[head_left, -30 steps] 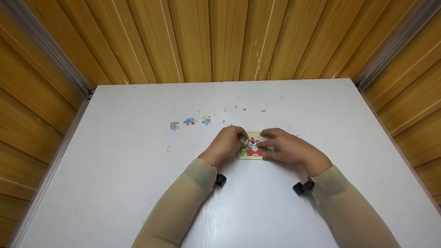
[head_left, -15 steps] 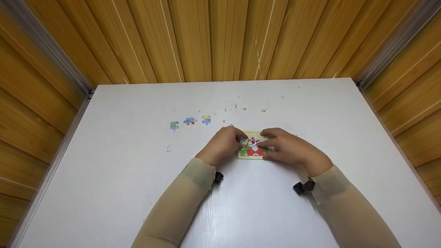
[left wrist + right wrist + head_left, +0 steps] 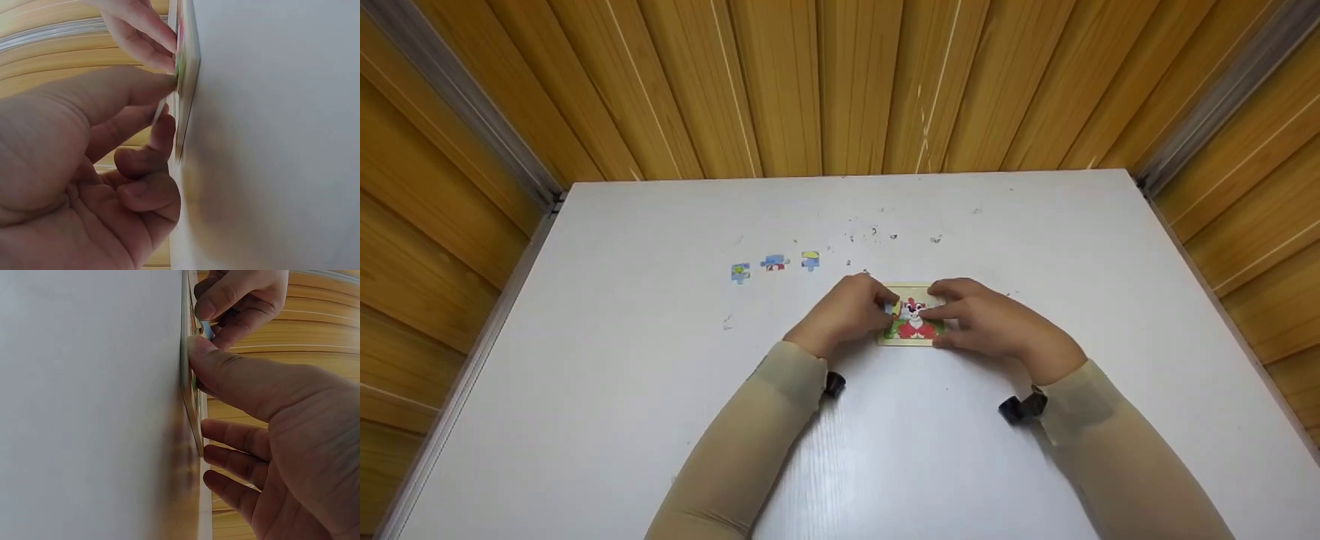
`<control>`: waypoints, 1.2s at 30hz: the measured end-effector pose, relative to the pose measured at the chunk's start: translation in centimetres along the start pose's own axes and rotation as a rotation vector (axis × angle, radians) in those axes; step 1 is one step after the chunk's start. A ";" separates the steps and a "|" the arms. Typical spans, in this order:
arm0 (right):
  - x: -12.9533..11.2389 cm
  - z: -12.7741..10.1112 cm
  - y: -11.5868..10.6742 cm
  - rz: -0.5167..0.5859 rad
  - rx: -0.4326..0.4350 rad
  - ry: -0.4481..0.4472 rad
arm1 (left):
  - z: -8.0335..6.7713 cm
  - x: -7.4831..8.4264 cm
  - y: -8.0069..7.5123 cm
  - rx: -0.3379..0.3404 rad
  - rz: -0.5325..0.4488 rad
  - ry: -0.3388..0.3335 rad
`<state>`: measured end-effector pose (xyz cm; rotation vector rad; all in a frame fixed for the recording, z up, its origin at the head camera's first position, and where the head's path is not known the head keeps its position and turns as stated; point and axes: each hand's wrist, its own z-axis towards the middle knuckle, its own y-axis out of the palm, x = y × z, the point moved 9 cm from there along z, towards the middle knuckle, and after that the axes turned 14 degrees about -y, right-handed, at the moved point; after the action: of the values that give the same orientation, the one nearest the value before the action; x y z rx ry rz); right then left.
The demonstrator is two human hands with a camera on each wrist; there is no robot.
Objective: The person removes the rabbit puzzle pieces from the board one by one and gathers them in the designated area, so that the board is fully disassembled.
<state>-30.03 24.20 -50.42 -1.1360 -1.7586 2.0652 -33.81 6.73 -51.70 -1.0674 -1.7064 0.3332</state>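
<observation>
A small jigsaw puzzle board [image 3: 906,343] with a pale wooden frame lies on the table in the head view, showing a white-faced cartoon animal in red. My left hand [image 3: 849,311] is at its left side, pinching a puzzle piece [image 3: 160,111] between thumb and forefinger. That piece stands tilted over the board and shows blue in the right wrist view [image 3: 208,330]. My right hand [image 3: 994,321] rests on the board's right side with fairly straight fingers. Its thumb lies on the near frame edge, one finger reaches onto the picture, and another touches the far edge.
Three loose puzzle pieces lie to the left and behind the board: one with green and yellow [image 3: 740,272], a blue and red one [image 3: 775,262], and one with a yellow patch [image 3: 810,259]. Dark specks mark the white table [image 3: 585,390]. Wood-panelled walls [image 3: 780,90] surround it.
My left hand has shifted very slightly left at the wrist, and the pinched piece has tipped a little against the board. The right hand keeps its place.
</observation>
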 end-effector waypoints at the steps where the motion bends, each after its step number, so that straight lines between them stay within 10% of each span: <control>1: 0.1 0.0 0.0 0.003 -0.001 0.006 | 0.1 -0.1 -0.1 0.001 -0.011 -0.004; 25: 0.7 -0.5 0.5 0.020 -0.007 0.039 | -0.3 -1.1 -2.6 0.001 -0.099 -0.021; 36: 1.6 -0.5 0.7 0.047 0.014 0.074 | -2.8 -7.1 -9.7 0.124 -0.164 -0.020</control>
<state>-30.62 25.32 -51.77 -1.2446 -1.6967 2.0314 -35.70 -5.01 -48.48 -0.8312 -1.7546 0.3415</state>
